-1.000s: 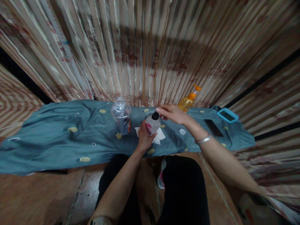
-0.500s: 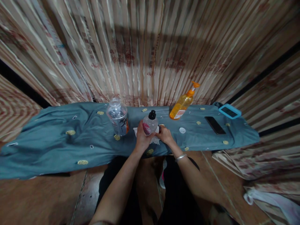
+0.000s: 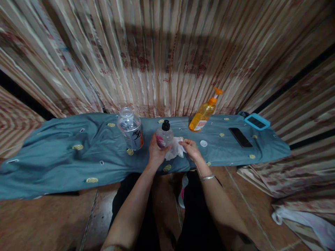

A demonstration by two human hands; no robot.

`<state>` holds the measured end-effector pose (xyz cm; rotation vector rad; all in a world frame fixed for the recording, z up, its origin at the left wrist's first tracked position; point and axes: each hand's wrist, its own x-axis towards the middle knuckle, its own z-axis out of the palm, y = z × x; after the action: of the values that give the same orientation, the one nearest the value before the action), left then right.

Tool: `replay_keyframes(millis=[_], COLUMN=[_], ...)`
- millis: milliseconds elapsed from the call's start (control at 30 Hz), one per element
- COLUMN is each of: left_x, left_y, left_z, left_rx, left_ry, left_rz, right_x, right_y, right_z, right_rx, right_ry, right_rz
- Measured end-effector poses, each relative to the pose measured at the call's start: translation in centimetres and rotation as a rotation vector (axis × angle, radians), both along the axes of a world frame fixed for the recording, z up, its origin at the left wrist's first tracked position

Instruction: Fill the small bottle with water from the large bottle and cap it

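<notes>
My left hand is wrapped round a clear bottle with a black cap and a pink label, held upright above the cloth. Beside it, my right hand pinches the right edge of a crumpled white tissue. The tissue's left part reaches in beside the bottle, so I cannot tell whether the left hand touches it. To the left of my hands stands a large clear plastic bottle with no cap on it. A small white cap lies just right of my right hand.
A teal patterned cloth covers the long narrow surface. An orange pump bottle stands at the back right. Farther right lie a black phone and a blue-framed device. A striped curtain hangs close behind.
My right hand has moved right with the tissue's edge, away from the left hand, and more tissue shows. The held bottle has shifted slightly left.
</notes>
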<state>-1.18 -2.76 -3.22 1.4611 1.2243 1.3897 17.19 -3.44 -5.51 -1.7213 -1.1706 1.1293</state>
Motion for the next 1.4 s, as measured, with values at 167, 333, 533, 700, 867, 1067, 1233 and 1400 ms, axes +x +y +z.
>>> replay_keyframes(millis=[167,333,533,700,867,1067,1233,1400], left_x=[0.2,0.4,0.4,0.9,1.2,1.1,0.9,0.8], left_y=[-0.3,-0.6,-0.7,-0.5,-0.6,-0.7,-0.8,-0.9], left_z=[0.2,0.4,0.0,-1.0,-1.1,-0.9,-1.2,-1.8], left_rx=[-0.026,-0.011,0.024,0.039,0.009,-0.015,-0.007,-0.046], left_ry=[0.038,0.064,0.066,-0.011,-0.047,0.035,0.091,0.027], left_rz=[-0.015,-0.011,-0.03,-0.022,-0.03,-0.003,0.054,-0.054], right_x=[-0.6,-1.4,-2.4,-4.8,-6.1,-8.1,-8.7,-7.5], right_y=[-0.8,-0.9,-2.5,-3.3,-1.6,0.6,1.3,1.8], right_z=[1.3,3.2,7.0,7.8,8.3,9.8,9.0,7.9], right_rx=[0.116,0.248,0.45,0.59,0.646,0.56,0.479,0.427], right_ry=[0.173,0.275,0.317,0.254,0.052,-0.229,-0.289,-0.135], right_rz=[-0.049,-0.108,-0.056,-0.018,-0.117,-0.014,-0.06,0.05])
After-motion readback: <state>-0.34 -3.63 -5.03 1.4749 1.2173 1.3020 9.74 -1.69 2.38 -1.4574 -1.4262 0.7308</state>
